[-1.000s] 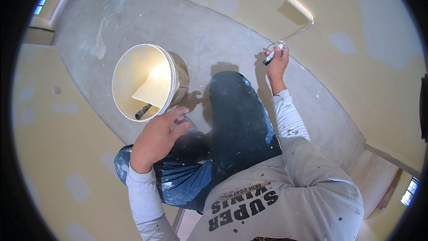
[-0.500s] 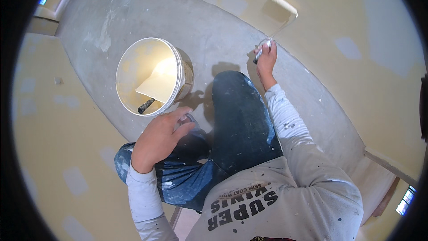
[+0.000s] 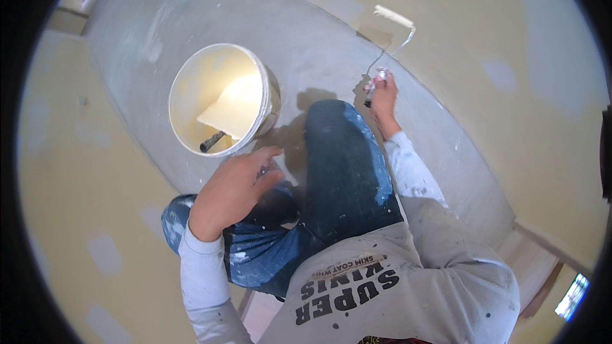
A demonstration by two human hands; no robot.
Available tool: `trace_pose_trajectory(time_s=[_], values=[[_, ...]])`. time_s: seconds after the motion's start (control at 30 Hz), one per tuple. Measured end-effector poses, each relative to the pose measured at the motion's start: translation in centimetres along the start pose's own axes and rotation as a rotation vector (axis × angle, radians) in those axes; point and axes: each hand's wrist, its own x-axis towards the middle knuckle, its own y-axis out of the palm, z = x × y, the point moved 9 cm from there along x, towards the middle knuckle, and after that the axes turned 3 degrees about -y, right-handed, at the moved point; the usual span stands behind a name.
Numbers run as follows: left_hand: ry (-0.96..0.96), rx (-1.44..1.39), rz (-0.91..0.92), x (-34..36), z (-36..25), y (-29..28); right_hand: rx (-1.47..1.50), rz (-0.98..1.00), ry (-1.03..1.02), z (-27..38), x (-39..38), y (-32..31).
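Note:
In my right hand (image 3: 383, 103) is the handle of a paint roller (image 3: 395, 16), my fingers wrapped round it. The roller's cream sleeve is at the foot of the pale yellow wall (image 3: 472, 32), and its shadow falls apart from it. My left hand (image 3: 233, 192) hovers over my bent left leg, with thumb and fingers apart and nothing in it. Just beyond that hand stands a white bucket (image 3: 270, 111) with cream paint on its inside. A flat, cream-coated surface lies inside it, beside a black handle (image 3: 212, 141); where the two join is unclear.
Grey concrete floor (image 3: 299, 32) with white smears runs between the right wall and another yellow wall (image 3: 83, 172) on the left. Lighter patches mark both walls. My bent knees (image 3: 347, 159) in paint-stained jeans lie between my hands. A window (image 3: 572, 296) shows at lower right.
My right hand has drawn the roller slightly back toward me, and the sleeve's shadow now lies farther from it. The left hand stays nearly where it was. The view has shifted a little.

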Motion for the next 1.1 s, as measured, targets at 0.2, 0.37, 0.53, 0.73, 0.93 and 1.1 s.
trace_pose_trajectory(time_s=[0.2, 0.37, 0.53, 0.73, 0.93, 1.1], values=[[0.522, 0.124, -0.148, -2.0, -2.8, 2.4, -0.209, 0.330, -0.019, 18.2, -7.0, 4.6], [0.398, 0.123, 0.066, -2.3, -6.0, 4.5, -0.491, 0.791, -0.017, 27.4, -13.1, 14.6], [0.531, 0.122, -0.088, -3.2, -6.6, 5.5, -0.969, 1.199, -0.258, 26.9, -16.8, 25.1], [0.461, 0.140, -0.033, -2.7, -7.2, 5.7, -1.635, 1.566, -0.344, 17.9, -17.9, 33.9], [0.434, 0.108, -0.026, -4.5, -7.5, 4.2, -1.844, 1.894, -0.520, 14.2, -20.3, 38.6], [0.436, 0.121, -0.052, -6.0, -7.5, 3.1, -1.838, 1.724, -0.809, 11.9, -19.4, 42.2]])
